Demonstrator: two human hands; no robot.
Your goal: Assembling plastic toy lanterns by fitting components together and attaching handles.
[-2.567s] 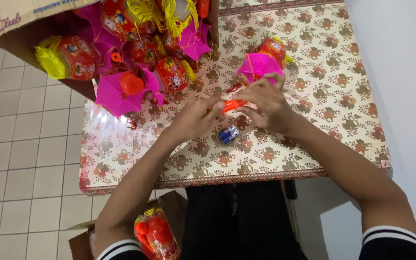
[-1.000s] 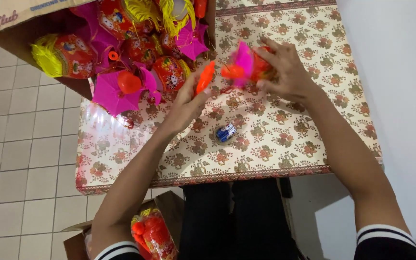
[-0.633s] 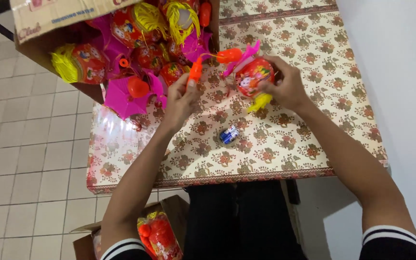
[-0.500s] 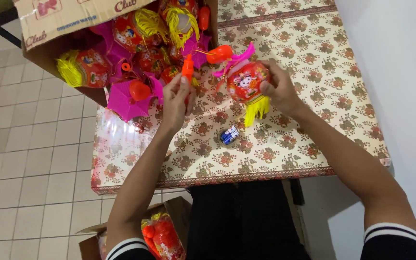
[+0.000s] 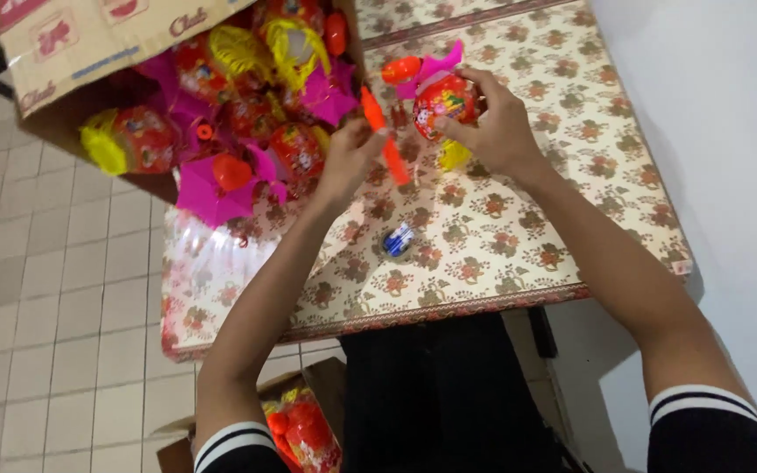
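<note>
Right hand [image 5: 497, 127] is closed around a small round red lantern [image 5: 445, 98], fingers wrapped over its side and thumb underneath, holding it above the flower-patterned table [image 5: 519, 236], a little to the right of the open cardboard box [image 5: 89, 52]. A pink frill and an orange cap [image 5: 401, 69] stick out at the lantern's top, and a yellow piece [image 5: 453, 156] hangs below the palm. The lantern looks like thin plastic film over a light frame: probably very light, springy rather than stiff, a bit slick on its glossy printed skin, and easy to dent or tear if squeezed. The safer hold would seem to be at the firmer caps at top and bottom, with only a loose cradle round the belly. The left hand [image 5: 348, 158], just right of the box's open mouth, pinches a slim orange stick [image 5: 385, 138] between thumb and fingertips; the stick slants down toward the table and looks rigid, light and easy to grip anywhere along its length. The box is packed with more red, pink and yellow lanterns [image 5: 247, 105]. On the table, nearer the person than the box, lies a small blue-and-white object [image 5: 398, 239], too small to identify. Below the table edge, another box of red lanterns [image 5: 304, 429] sits on the tiled floor [image 5: 37, 307].
</note>
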